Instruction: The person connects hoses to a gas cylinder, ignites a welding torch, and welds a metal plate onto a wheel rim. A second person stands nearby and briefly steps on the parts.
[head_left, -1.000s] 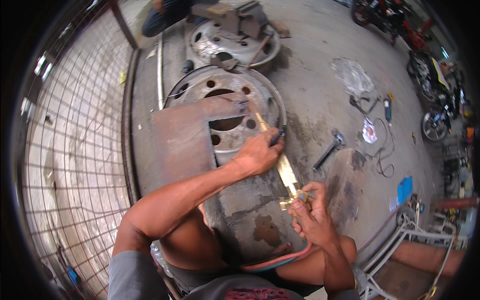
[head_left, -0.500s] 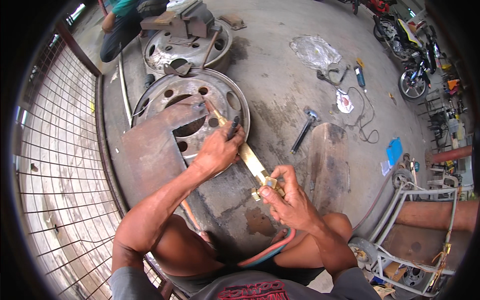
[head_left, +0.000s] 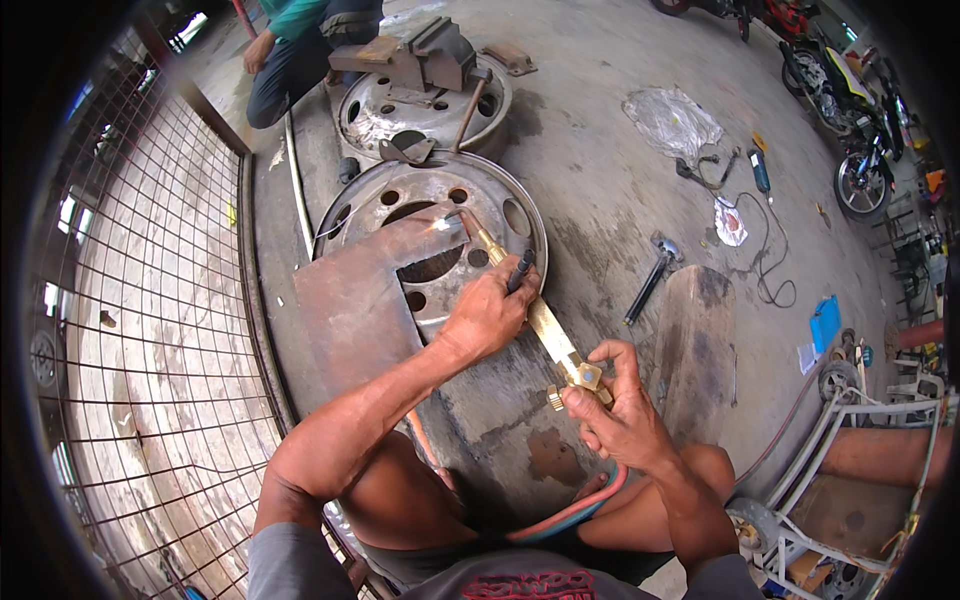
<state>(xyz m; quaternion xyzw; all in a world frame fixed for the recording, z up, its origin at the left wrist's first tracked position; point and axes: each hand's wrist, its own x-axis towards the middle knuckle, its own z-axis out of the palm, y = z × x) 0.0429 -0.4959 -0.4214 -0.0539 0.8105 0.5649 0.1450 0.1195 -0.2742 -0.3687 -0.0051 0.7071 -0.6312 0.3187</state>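
Observation:
A brass cutting torch [head_left: 540, 325] runs from my hands up to its tip, which glows at the edge of a rusty steel plate [head_left: 355, 300]. The plate lies over a large steel wheel rim [head_left: 505, 205] on the concrete floor. My left hand [head_left: 485, 315] grips the torch's upper tube and a dark lever. My right hand [head_left: 620, 410] holds the torch's valve end, fingers on the brass knobs. Red and blue hoses [head_left: 575, 510] trail from the torch across my lap.
A second wheel rim [head_left: 370, 110] with a bench vise [head_left: 425, 60] stands behind, and a person [head_left: 300, 45] crouches beside it. A hammer [head_left: 650, 280], a wooden board [head_left: 695, 350], cables, a wire mesh panel [head_left: 150, 330] at left, and motorcycles [head_left: 850, 110] at right surround me.
The view has shifted so the rims and torch sit lower and more central. Both hands keep their hold on the torch; its tip stays at the plate's edge.

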